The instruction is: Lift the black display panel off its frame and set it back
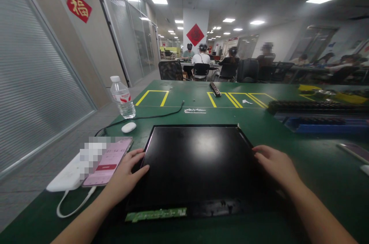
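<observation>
A black LCD screen panel [198, 159] is in front of me, its glossy face up and reflecting a ceiling light. Along its near edge runs a strip of green circuit board [157, 214]. My left hand [131, 171] grips the panel's left edge, with the thumb over the rim. At the right edge, my right hand [273, 163] grips the panel too, its fingertips partly hidden behind the frame. Whether the panel rests on the table or is slightly raised, I cannot tell.
On the green table [161, 115], a phone [112, 163], white power bank [66, 171], white earbud case [128, 127] and water bottle [122, 97] stand left. A black cable [150, 116] crosses behind the panel. Blue trays [317, 124] with dark strips lie right. People sit beyond.
</observation>
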Available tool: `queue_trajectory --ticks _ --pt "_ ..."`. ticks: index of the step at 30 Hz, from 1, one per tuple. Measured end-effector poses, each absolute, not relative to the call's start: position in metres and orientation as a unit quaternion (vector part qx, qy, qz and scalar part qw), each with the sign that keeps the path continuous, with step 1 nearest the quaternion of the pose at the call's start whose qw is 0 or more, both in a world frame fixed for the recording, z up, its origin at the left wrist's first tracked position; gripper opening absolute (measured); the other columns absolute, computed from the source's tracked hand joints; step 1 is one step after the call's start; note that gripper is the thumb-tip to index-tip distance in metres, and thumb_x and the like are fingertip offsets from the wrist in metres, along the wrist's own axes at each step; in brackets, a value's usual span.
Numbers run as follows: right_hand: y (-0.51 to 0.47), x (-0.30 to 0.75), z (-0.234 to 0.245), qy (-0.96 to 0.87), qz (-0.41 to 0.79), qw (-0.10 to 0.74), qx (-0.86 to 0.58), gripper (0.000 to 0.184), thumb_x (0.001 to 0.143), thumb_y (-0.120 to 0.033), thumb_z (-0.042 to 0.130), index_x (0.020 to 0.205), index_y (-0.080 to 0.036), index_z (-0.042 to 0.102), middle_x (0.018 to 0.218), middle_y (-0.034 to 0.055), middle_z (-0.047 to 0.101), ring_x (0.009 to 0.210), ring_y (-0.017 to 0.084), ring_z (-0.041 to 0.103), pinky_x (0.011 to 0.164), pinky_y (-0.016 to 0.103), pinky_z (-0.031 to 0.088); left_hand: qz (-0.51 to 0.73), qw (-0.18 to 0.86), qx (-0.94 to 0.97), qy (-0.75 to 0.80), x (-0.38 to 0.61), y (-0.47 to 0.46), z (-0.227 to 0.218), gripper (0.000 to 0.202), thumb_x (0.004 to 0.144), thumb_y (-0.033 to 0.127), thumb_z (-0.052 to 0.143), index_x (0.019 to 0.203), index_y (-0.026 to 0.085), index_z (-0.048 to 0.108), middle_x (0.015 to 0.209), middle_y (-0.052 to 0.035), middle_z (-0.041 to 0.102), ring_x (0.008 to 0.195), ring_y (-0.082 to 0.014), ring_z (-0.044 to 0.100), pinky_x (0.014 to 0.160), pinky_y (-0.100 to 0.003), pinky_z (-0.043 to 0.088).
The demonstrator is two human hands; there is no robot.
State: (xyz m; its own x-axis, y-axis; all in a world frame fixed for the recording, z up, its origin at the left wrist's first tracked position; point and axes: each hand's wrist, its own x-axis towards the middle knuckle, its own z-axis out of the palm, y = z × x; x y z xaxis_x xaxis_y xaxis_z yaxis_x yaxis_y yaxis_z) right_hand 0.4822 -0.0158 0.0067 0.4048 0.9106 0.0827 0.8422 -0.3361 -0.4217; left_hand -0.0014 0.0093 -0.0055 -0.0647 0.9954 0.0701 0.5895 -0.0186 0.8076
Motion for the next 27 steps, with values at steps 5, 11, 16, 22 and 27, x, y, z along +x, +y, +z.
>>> queue_trajectory --ticks 5,11,16,22,27 --pt "-0.014 0.487 0.003 -0.547 0.081 0.209 -0.807 0.034 0.085 -0.036 0.054 0.100 -0.029 0.083 0.096 0.0040 0.083 0.084 0.026 0.074 0.072 0.036 0.052 0.351 0.269 0.638 0.630 -0.003 0.010 -0.011 0.043 0.070 0.050 0.078 0.104 0.024 0.083 0.141 -0.0146 0.067 0.139 -0.0420 0.056 0.124 -0.055 0.037" --pt "-0.014 0.487 0.004 -0.547 0.080 0.210 -0.806 0.037 0.083 -0.037 0.052 0.100 -0.029 0.084 0.096 0.0047 0.083 0.085 0.027 0.075 0.074 0.037 0.052 0.297 0.190 0.709 0.611 -0.010 0.017 -0.026 0.047 0.087 0.046 0.059 0.115 0.015 0.080 0.140 -0.0198 0.066 0.135 -0.0403 0.060 0.120 -0.062 0.041" --pt "-0.015 0.484 0.007 -0.539 0.083 0.199 -0.814 0.039 0.083 -0.037 0.051 0.102 -0.028 0.084 0.096 0.0051 0.083 0.087 0.028 0.075 0.076 0.038 0.052 0.275 0.158 0.731 0.604 -0.013 0.020 -0.032 0.043 0.093 0.035 0.048 0.112 0.015 0.081 0.137 -0.0208 0.066 0.133 -0.0394 0.062 0.118 -0.065 0.043" --pt "-0.014 0.483 0.009 -0.537 0.073 0.200 -0.816 0.037 0.082 -0.037 0.052 0.098 -0.029 0.084 0.090 0.0048 0.082 0.083 0.027 0.074 0.072 0.037 0.052 0.271 0.140 0.752 0.584 -0.017 0.023 -0.033 0.044 0.094 0.027 0.043 0.114 0.014 0.080 0.134 -0.0209 0.067 0.131 -0.0379 0.064 0.117 -0.063 0.047" --pt "-0.015 0.485 0.007 -0.540 0.072 0.206 -0.813 0.035 0.081 -0.037 0.053 0.097 -0.029 0.084 0.092 0.0048 0.083 0.083 0.027 0.074 0.072 0.037 0.052 0.255 0.131 0.762 0.581 -0.018 0.023 -0.033 0.047 0.093 0.023 0.041 0.118 0.012 0.079 0.137 -0.0229 0.066 0.133 -0.0382 0.063 0.117 -0.063 0.047"
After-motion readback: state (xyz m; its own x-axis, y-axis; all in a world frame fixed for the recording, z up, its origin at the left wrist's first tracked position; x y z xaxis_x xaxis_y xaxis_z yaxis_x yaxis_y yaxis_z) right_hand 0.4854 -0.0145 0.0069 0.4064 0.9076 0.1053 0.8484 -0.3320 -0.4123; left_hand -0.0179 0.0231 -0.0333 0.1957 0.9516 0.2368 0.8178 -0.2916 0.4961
